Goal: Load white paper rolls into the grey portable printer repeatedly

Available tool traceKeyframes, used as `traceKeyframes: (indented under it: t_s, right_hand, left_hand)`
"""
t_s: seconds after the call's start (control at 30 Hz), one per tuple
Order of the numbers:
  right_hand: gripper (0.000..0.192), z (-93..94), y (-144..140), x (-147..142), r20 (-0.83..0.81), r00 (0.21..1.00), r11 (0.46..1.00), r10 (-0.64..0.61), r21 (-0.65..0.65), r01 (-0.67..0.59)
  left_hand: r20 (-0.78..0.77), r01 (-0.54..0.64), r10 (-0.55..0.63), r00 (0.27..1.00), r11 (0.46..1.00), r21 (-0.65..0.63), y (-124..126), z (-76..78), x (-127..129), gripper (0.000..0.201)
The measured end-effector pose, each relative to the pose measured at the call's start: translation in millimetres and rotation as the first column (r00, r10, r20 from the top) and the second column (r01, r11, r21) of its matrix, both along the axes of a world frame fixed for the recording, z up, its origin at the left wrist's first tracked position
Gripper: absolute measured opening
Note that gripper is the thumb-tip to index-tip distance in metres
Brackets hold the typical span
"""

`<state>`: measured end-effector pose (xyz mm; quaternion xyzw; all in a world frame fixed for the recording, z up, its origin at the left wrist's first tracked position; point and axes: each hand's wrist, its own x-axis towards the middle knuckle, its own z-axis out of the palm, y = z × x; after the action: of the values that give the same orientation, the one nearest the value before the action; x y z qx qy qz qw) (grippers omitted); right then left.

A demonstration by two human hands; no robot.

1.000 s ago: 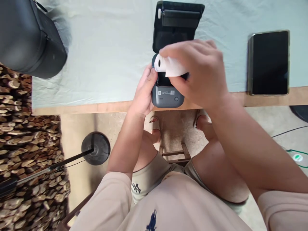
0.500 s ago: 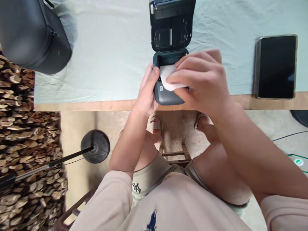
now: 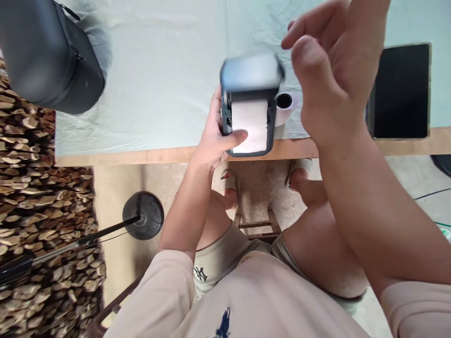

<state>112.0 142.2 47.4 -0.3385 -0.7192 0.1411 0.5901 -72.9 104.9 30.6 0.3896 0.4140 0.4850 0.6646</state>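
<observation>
A small dark portable label or receipt printer is in my left hand above the table's front edge. My left thumb presses a white paper strip flat over the printer's front. The printer's lid is blurred by motion and stands partly raised. To the right, my right hand is lifted over the cloth, its fingers apart and nothing visible in them. A white paper roll with a black core sits on the table just right of the printer.
On the right of the pale cloth lies a black-screened tablet. A dark zipped case occupies the left corner. Below the wooden table edge are a round stand base and stacked firewood.
The lid has swung from wide open down toward the body. My right hand has let go of the paper and moved up and right. My left thumb has shifted onto the paper strip.
</observation>
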Motion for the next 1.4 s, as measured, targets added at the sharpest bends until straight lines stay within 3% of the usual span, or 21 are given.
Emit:
traceKeyframes:
  t_s: [0.07, 0.17, 0.27, 0.33, 0.47, 0.57, 0.7, 0.8, 0.87, 1.03, 1.2, 1.3, 1.4]
  right_hand:
    - [0.039, 7.3, -4, -2, 0.014, 1.0, 0.998, -0.023, -0.066, 0.024]
    - [0.036, 17.7, -15, -6, 0.222, 0.974, 0.981, -0.043, -0.175, 0.083]
    - [0.044, 23.5, -26, -13, 0.43, 0.902, 0.96, 0.03, -0.264, 0.094]
    - [0.048, 26.7, -33, -19, 0.471, 0.876, 0.931, 0.105, -0.356, 0.079]
    - [0.046, 30.3, -42, -26, 0.453, 0.88, 0.899, 0.143, -0.431, 0.076]
    - [0.051, 27.1, -43, -24, 0.436, 0.891, 0.895, 0.125, -0.437, 0.088]
    - [0.054, 26.3, -41, -18, 0.461, 0.883, 0.891, 0.087, -0.432, 0.137]
    - [0.055, 32.1, -40, -12, 0.456, 0.876, 0.876, 0.155, -0.473, 0.091]
    - [0.058, 35.9, -39, -8, 0.446, 0.875, 0.863, 0.191, -0.5, 0.066]
    - [0.063, 38.2, -36, -2, 0.443, 0.878, 0.862, 0.182, -0.501, 0.075]
    - [0.067, 38.8, -37, -2, 0.426, 0.883, 0.869, 0.2, -0.492, 0.04]
    - [0.063, 39.1, -36, -5, 0.391, 0.917, 0.874, 0.084, -0.47, 0.12]
    - [0.043, 36.4, -32, -6, 0.268, 0.958, 0.921, -0.102, -0.338, 0.193]
  left_hand:
    - [0.002, 0.007, -0.007, 1.0, 1.0, 0.02, -1, -1.3, -1, 0.096]
    - [0.033, 0.043, -0.045, 0.998, 0.998, 0.049, -1, -3.2, -3, 0.082]
    - [0.08, 0.064, -0.065, 0.995, 0.998, 0.024, -1, -5.1, -4, 0.055]
    - [0.092, 0.071, -0.07, 0.993, 0.997, -0.012, -1, -5.8, -5, 0.051]
    - [0.026, 0.037, -0.036, 0.999, 0.999, -0.038, -3, -5.2, -6, 0.052]
    - [-0.001, 0.089, -0.089, 0.996, 0.996, -0.007, -3, -3.3, -7, 0.052]
    - [0.032, 0.126, -0.127, 0.991, 0.991, 0.047, 0, -1.8, -2, 0.052]
    - [0.101, 0.109, -0.115, 0.988, 0.992, 0.062, 5, -3.5, 1, 0.057]
    - [0.101, 0.062, -0.065, 0.993, 0.998, 0.033, 8, -6.2, 1, 0.057]
    - [-0.019, -0.078, 0.077, 0.997, 0.992, -0.097, 12, -13.9, -2, 0.032]
    - [0.076, -0.089, 0.103, 0.992, 0.981, -0.172, 12, -10.2, 0, 0.031]
    - [0.097, -0.039, 0.056, 0.994, 0.986, -0.163, 11, -5.0, 2, 0.044]
    - [0.117, -0.019, 0.028, 0.993, 0.997, -0.079, 7, -2.9, 3, 0.065]
